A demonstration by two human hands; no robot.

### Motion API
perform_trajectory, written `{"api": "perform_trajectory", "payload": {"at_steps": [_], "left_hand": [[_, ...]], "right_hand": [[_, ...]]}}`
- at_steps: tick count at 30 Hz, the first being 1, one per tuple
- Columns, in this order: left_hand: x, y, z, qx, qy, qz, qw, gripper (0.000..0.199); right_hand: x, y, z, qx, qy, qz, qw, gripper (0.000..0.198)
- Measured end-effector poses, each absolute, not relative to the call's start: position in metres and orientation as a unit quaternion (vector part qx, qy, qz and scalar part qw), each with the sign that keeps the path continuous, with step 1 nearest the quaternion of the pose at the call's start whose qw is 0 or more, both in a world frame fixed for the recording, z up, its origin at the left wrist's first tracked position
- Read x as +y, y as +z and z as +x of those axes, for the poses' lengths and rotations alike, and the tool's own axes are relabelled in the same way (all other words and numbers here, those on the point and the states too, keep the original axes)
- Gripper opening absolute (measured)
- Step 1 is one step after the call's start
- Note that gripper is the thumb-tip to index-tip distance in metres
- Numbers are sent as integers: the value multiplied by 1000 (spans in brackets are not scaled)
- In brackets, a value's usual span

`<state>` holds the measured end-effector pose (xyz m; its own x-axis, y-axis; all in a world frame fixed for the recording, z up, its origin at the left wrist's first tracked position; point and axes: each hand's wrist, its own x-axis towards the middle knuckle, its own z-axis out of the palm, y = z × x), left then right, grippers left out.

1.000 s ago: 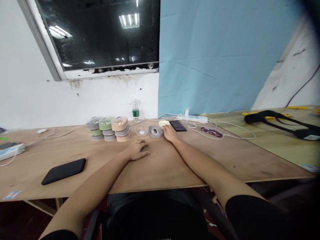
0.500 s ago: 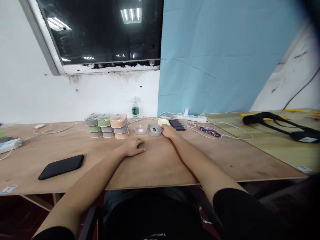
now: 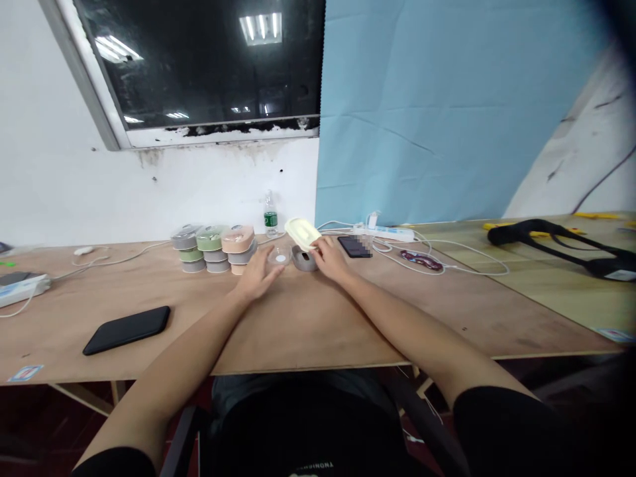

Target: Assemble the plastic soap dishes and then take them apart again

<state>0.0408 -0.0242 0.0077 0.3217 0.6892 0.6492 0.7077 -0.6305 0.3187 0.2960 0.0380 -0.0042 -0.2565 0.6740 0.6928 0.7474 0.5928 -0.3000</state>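
My right hand (image 3: 332, 258) grips one edge of a pale yellow oval tray (image 3: 302, 232), which is tilted up off the table. Below the tray sits a small grey oval box (image 3: 305, 263), partly covered by the tray and the fingers, with a dark slot inside. My left hand (image 3: 256, 275) has its thumb and fingers around the sides of a clear plastic lid (image 3: 279, 257) with a round white spot. That lid is just left of the grey box.
Stacked lidded boxes (image 3: 213, 248) in grey, green and pink stand to the left. A water bottle (image 3: 270, 215) is by the wall. Dark phones (image 3: 126, 330) (image 3: 355, 246), a power strip (image 3: 390, 233), cables and a black strap-like frame (image 3: 551, 245) lie around.
My right hand has lifted the yellow tray from the table and carried it left over the grey box. My left hand has moved from the bare table up to the clear lid.
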Motion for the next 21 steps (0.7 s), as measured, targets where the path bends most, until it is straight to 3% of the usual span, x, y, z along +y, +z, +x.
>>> {"api": "perform_trajectory", "payload": {"at_steps": [3, 7, 13, 18, 21], "left_hand": [[-27, 19, 34, -433, -488, -755, 65, 49], [-29, 20, 31, -421, -427, -799, 49, 39], [-27, 4, 44, -340, -205, -917, -16, 54], [-30, 1, 48, -359, -161, -919, -17, 60], [-31, -6, 54, -378, -167, -911, -14, 63]], "right_hand": [[5, -6, 282, -883, 5, -322, 342, 22], [-16, -10, 275, -939, 76, -248, 227, 23], [14, -12, 288, -864, 45, -369, 340, 28], [33, -21, 301, -851, 49, -443, 278, 41], [33, -20, 301, -837, 27, -462, 292, 43]]}}
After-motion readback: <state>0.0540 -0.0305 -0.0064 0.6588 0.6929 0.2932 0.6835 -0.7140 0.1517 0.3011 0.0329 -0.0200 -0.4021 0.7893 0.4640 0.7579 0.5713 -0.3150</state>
